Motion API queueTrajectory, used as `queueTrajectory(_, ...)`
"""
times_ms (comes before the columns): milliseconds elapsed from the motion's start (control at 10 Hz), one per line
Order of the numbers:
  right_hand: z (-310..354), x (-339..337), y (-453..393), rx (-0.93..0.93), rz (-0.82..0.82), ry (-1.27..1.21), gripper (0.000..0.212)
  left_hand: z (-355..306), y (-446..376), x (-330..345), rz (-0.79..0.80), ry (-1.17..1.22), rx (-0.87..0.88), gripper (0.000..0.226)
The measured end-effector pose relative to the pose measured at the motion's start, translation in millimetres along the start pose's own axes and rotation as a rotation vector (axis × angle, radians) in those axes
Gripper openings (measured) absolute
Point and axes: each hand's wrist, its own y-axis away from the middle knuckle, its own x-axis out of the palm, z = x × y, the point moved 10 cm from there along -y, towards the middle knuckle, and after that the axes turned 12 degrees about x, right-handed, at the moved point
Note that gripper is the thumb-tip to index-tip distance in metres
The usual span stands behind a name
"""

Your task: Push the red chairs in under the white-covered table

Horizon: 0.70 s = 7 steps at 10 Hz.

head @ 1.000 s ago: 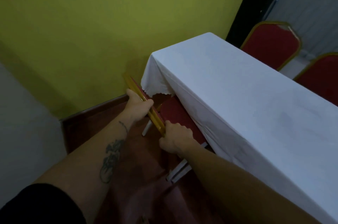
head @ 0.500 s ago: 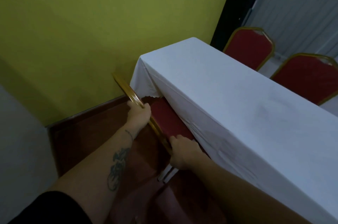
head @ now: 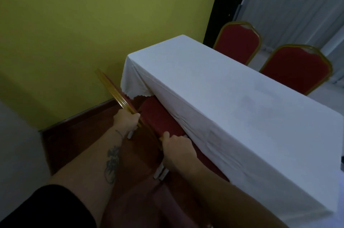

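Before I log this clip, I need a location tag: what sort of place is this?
Probably a banquet or function room. A long table under a white tablecloth, red padded chairs with gold frames lined along it, and dark red carpet all suggest that.

Pretty dim room overall. Big yellow-green wall point(head: 93, 22) fills most of the left side, with a dark reddish baseboard point(head: 78, 117) along the bottom of it. Floor point(head: 83, 145) is a dark red-brown. There's a black vertical strip point(head: 230, 0) where that wall ends, then grayish pleated curtains point(head: 297, 4) off to the right.
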Motion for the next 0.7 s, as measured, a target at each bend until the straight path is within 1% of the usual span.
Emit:
queueTrajectory(100,0,-6,-13,0.017,-0.019,-0.020,0.029,-2,-10,1,0.018,-0.017,0.007,0.015)
queueTrajectory(200,2,-11,-18,0.023,-0.033,-0.022,0.033,-3,-8,4,0.024,0.008,0.007,0.017)
queueTrajectory(300,5,-10,-18,0.025,-0.013,-0.021,0.037,-5,-8,8,0.008,-0.011,0.021,0.015)
queueTrajectory(400,3,-8,-18,0.042,0.039,-0.002,0.043,-12,-5,11,-0.033,-0.056,0.062,0.020)
queueTrajectory(500,-4,-2,-16,0.076,0.128,-0.056,0.044,-7,9,19,0.004,-0.056,0.014,0.027)
queueTrajectory(600,-21,-2,-15,0.146,0.186,-0.253,0.040,-10,16,29,0.191,-0.067,-0.031,0.027)
queueTrajectory(700,-47,-17,-17,0.227,0.152,-0.406,0.052,-28,26,31,0.317,-0.140,-0.024,0.027)
